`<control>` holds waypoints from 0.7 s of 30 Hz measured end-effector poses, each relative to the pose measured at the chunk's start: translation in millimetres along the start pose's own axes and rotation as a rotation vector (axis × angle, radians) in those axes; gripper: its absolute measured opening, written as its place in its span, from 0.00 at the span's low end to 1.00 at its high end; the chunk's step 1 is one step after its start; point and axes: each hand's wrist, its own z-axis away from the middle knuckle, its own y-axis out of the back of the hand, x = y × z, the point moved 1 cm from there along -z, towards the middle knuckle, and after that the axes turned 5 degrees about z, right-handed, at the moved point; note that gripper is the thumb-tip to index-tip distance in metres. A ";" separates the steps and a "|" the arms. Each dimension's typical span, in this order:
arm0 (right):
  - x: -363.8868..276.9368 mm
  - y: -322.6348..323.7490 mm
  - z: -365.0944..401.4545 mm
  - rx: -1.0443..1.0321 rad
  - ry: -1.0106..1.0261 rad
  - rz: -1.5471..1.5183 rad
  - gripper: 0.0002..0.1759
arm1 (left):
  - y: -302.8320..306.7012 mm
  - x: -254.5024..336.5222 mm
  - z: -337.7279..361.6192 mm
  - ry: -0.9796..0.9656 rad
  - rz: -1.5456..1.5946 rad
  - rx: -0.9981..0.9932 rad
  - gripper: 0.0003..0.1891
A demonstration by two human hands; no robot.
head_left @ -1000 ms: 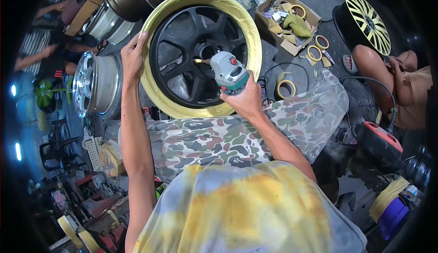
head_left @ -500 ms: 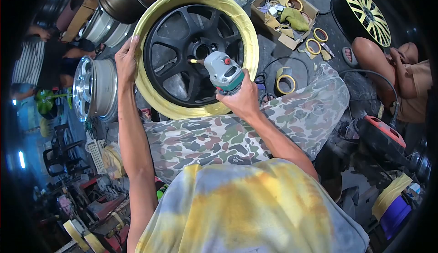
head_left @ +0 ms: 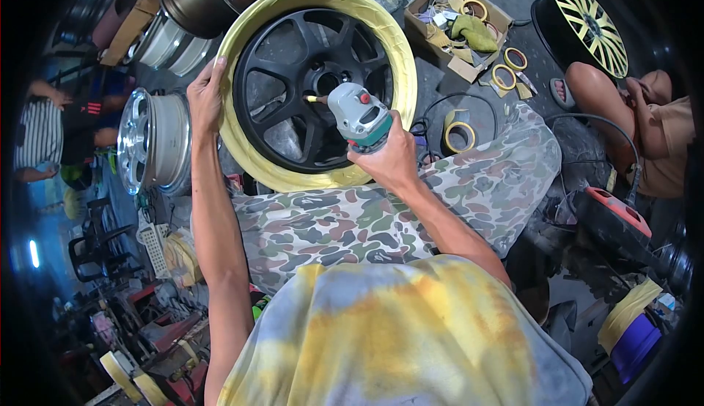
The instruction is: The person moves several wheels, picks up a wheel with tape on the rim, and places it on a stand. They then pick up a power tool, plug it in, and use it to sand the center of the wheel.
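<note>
Right hand point(head_left: 392, 158) is wrapped tight around a small grinder point(head_left: 359, 116), whose tip touches a spoke near the middle of the black wheel point(head_left: 282, 61). Left hand point(head_left: 205, 94) grips the wheel's yellow taped edge. Both have hardly moved since a moment before. The wheel leans on camouflage trousers point(head_left: 367, 219). Tape rolls point(head_left: 460, 133), a cardboard box point(head_left: 458, 28) and a silver wheel point(head_left: 150, 138) sit around on the dark floor point(head_left: 433, 83).

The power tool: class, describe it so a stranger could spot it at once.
Find the big black wheel with the yellow-masked rim. At its hub, the right hand holds the power tool. Nothing else nearby has its grey body, red button and teal collar.
</note>
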 end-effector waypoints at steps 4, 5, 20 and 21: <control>-3.0 2.3 -2.8 -0.011 -0.023 -0.027 0.42 | -1.0 0.5 0.9 -0.015 -0.009 -0.002 0.22; -3.0 2.4 -3.0 -0.013 -0.019 -0.026 0.42 | -1.2 2.2 1.5 -0.009 -0.027 0.006 0.22; -4.0 2.4 -3.5 0.018 -0.009 -0.045 0.38 | -6.3 6.6 4.3 -0.066 0.020 -0.001 0.20; -2.6 1.6 -4.2 0.013 -0.005 -0.045 0.39 | -6.0 5.3 3.7 -0.067 0.036 -0.007 0.20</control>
